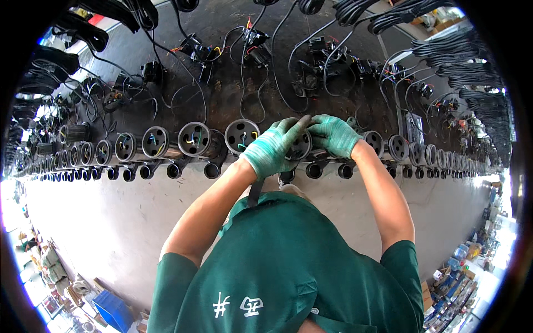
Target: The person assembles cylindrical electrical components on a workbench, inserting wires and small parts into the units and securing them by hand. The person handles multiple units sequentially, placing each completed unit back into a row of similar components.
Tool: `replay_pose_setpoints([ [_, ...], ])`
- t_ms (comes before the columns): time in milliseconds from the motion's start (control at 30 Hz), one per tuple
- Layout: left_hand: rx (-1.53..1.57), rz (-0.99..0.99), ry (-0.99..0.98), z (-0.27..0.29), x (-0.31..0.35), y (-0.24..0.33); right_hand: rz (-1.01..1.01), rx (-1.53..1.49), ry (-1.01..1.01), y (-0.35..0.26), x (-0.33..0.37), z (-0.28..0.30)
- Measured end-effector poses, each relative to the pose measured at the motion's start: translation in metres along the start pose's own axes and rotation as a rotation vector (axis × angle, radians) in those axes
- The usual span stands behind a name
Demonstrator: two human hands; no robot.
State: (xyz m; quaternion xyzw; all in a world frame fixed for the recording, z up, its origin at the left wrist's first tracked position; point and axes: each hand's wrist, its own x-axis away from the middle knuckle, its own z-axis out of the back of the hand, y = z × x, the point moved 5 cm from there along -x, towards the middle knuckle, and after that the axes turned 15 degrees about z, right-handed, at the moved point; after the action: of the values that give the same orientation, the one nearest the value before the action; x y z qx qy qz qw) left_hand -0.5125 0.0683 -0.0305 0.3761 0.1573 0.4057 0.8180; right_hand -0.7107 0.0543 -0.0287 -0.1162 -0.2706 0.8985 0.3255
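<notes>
Both my hands wear green-and-white knitted work gloves and meet at one black round housing (301,147) at the bench's near edge. My left hand (275,145) wraps its left side, fingers reaching over the top rim. From the right, my right hand (335,135) bends its fingers onto the upper rim, where the fingertips of both hands come together. The gloves hide much of this housing, and I cannot make out any small part between the fingertips. Just left of my left hand is a similar open housing (241,136) with yellow and green wires inside. Another housing (373,144) sits right of my right hand.
Similar housings (194,139) line the bench edge both ways, with short black tubes (212,170) jutting below. Wired black motor-like parts (258,54) and loose cables lie on the dark bench top (233,94). Coiled black cables (452,50) hang around the far side. A blue crate (113,309) stands lower left.
</notes>
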Motion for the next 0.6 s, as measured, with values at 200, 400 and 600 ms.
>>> replay_pose_setpoints([
  [200,-0.054,0.035,0.024,-0.004,-0.003,0.004,-0.105,-0.113,0.03,0.004,0.004,0.01],
  [400,-0.183,0.121,-0.013,-0.003,-0.011,0.014,-0.044,0.246,0.163,0.004,0.028,0.035],
  [600,-0.572,0.29,-0.179,0.003,-0.026,0.047,-0.079,0.178,0.397,-0.021,0.059,0.055],
])
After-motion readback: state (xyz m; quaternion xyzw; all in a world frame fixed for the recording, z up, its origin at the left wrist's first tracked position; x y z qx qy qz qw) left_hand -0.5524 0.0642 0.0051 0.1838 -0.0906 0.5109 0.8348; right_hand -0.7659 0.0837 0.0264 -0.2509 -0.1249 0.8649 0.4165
